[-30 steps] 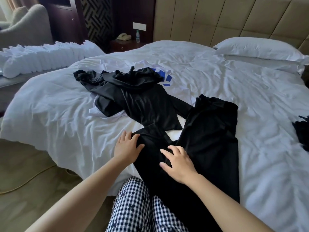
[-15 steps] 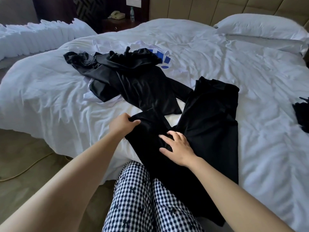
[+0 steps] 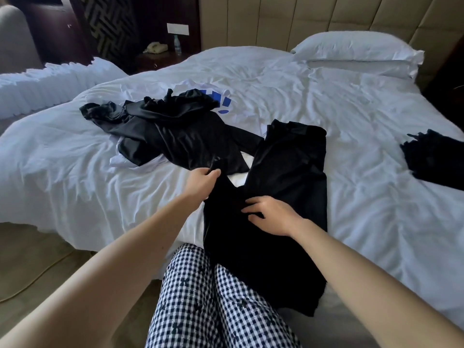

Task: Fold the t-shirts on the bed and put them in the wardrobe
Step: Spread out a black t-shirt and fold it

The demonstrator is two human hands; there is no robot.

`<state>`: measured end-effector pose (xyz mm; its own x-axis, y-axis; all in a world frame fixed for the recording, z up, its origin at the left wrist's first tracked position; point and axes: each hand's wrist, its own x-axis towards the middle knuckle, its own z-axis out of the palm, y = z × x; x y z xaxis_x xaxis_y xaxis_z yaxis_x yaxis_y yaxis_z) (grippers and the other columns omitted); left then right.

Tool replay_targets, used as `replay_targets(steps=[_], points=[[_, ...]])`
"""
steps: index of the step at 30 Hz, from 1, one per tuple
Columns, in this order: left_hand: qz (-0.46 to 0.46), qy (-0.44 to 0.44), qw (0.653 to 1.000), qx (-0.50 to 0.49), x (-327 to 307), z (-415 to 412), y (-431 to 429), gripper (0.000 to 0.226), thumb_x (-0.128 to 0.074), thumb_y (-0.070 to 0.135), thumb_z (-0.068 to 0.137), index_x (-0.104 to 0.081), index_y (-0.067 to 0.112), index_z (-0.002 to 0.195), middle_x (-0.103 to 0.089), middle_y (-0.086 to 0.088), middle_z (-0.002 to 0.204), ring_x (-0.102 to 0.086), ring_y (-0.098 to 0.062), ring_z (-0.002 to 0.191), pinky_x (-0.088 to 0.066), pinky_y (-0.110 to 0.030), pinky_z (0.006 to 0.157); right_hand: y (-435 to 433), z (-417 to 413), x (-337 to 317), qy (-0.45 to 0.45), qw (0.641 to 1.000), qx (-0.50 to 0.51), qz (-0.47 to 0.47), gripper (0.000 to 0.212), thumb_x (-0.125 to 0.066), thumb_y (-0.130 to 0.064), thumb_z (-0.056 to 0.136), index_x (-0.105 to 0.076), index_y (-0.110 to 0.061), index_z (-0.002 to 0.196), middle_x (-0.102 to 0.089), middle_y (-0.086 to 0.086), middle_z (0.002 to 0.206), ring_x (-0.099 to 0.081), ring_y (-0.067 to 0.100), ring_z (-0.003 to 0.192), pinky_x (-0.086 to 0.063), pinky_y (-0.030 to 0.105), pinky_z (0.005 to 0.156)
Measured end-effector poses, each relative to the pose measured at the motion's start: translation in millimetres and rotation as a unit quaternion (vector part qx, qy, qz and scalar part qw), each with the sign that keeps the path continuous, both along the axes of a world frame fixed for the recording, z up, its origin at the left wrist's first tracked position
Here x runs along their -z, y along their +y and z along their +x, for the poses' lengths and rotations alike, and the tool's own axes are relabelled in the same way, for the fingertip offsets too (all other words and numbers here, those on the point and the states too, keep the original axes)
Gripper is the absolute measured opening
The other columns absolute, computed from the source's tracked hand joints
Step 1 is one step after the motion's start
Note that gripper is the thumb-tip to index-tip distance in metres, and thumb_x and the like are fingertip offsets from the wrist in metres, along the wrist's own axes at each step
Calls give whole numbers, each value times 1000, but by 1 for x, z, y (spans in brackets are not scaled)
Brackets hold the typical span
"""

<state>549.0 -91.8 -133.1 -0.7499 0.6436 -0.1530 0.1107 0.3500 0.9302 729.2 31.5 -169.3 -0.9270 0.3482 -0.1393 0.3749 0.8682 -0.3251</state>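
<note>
Lifted higher, t-shirt (image 3: 288, 172) edge sits between left fingers (image 3: 214, 174) — right fingers (image 3: 254, 204) atop.

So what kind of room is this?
Most likely a hotel bedroom: a large bed with white linen against a padded headboard, and a telephone and water bottle on the nightstand.

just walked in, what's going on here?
A person is folding a black t-shirt spread at the near edge of the white-sheeted bed. The left hand pinches the shirt's left edge; the right hand rests on its middle. A crumpled shiny black garment lies farther back over a white t-shirt with blue print, and a third black piece sits at the right. Nothing looks folded yet.
</note>
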Motion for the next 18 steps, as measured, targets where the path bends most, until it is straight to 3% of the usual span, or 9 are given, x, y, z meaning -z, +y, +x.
replay_targets(steps=[4,8,10,13,15,18], points=[[11,22,998,49,-5,42,20,25,-55,31,93,-54,12,77,-43,-7,68,-44,-17,58,-37,-26,50,14,68,6,-2,998,45,32,38,-52,-31,95,-58,-36,133,-42,-10,148,-37,12,137,-39,33,108],[-1,38,995,97,2,86,43,32,-55,37,91,-64,8,81,-54,-5,71,-53,-18,65,-43,-31,64,16,122,14,1,994,102,31,41,-51,-33,96,-55,-35,136,-39,-10,149,-37,11,136,-39,28,104],[-14,52,990,130,6,110,53,22,-55,37,92,-59,18,81,-54,-5,72,-53,-18,66,-41,-31,64,13,144,17,8,991,128,27,41,-51,-32,95,-55,-34,136,-40,-9,149,-40,11,134,-40,26,102],[-54,72,977,194,16,141,63,28,-56,37,94,-53,16,76,-48,-6,64,-47,-20,59,-35,-31,59,6,165,19,35,988,149,23,38,-51,-26,94,-62,-30,130,-46,-10,145,-50,10,124,-43,24,96],[-93,63,964,241,24,155,65,34,-56,43,94,-55,15,76,-47,-4,63,-47,-19,58,-38,-29,58,2,173,17,64,983,170,15,33,-51,-19,93,-69,-25,120,-56,-10,136,-53,10,120,-45,24,93],[-116,22,958,263,30,162,60,41,-48,53,96,-69,18,88,-67,3,74,-60,-14,63,-49,-28,64,0,176,10,127,959,254,0,24,-50,-17,91,-73,-22,99,-69,-9,105,-62,12,95,-46,25,78]])
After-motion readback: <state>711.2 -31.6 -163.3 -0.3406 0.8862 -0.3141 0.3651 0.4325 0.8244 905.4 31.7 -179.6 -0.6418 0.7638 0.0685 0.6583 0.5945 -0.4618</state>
